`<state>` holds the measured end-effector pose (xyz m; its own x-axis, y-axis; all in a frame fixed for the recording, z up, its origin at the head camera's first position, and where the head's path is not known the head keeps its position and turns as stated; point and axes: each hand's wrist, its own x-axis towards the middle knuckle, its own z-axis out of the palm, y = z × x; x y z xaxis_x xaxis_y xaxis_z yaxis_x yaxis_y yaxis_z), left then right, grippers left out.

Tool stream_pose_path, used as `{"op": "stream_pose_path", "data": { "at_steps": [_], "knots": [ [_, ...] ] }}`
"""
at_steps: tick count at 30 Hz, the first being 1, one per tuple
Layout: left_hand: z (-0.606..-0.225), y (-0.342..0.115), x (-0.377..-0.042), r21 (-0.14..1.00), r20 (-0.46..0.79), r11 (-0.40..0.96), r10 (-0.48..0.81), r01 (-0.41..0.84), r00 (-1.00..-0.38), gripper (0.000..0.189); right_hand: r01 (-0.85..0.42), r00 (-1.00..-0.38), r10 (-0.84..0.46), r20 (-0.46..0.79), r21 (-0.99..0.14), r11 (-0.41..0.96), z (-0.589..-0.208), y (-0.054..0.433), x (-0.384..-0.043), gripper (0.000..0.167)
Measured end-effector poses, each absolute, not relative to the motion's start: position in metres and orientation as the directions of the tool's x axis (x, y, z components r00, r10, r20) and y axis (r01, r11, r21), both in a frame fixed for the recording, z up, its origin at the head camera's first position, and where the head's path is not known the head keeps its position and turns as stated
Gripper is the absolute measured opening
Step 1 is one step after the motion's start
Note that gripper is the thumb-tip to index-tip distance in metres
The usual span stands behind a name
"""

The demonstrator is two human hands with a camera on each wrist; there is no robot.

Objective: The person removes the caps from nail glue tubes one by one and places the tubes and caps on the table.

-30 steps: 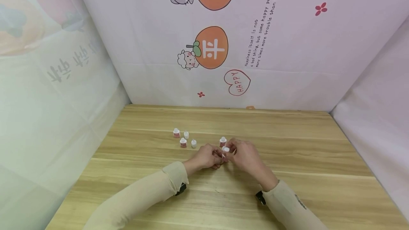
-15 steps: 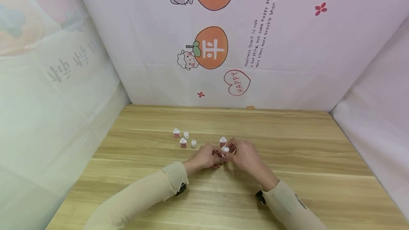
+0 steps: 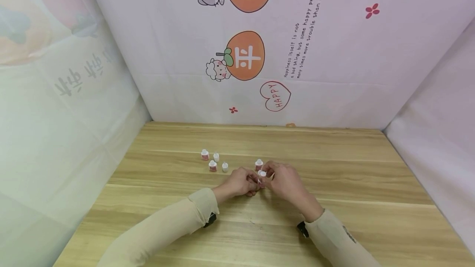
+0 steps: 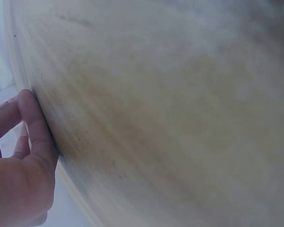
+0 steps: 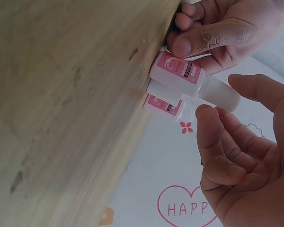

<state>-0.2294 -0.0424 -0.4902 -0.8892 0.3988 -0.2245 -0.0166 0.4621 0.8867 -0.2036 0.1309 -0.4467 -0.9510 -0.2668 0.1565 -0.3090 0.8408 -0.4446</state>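
Observation:
A small white bottle with a pink label point(image 5: 177, 71) stands upright on the wooden table, a white cap point(image 5: 220, 94) on its top. My left hand point(image 3: 240, 181) holds it low down, thumb against its side. Thumb and fingertips of my right hand point(image 3: 283, 179) pinch at the cap from both sides. Just behind are a loose white cap point(image 5: 158, 89) and a second pink-labelled bottle point(image 3: 259, 165). The left wrist view shows my left hand point(image 4: 28, 161) with bent fingers at the tabletop, the bottle hidden there.
Left of the hands stand two more pink-labelled bottles point(image 3: 212, 166), uncapped, with white caps point(image 3: 225, 167) beside them. A printed cloth wall point(image 3: 315, 94) rises at the table's point(image 3: 178, 135) back edge, and pale cloth hangs on both sides.

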Motion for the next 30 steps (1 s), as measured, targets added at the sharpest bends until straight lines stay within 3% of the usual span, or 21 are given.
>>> {"op": "stream_pose_path", "data": {
  "at_steps": [30],
  "knots": [
    [-0.4891,-0.0424,-0.2288,0.865,-0.209,0.501,0.393,0.018,-0.895,0.004,-0.329,-0.944,-0.28,0.176,-0.416,0.848,-0.4481,0.132,-0.2031,0.017]
  ]
}}
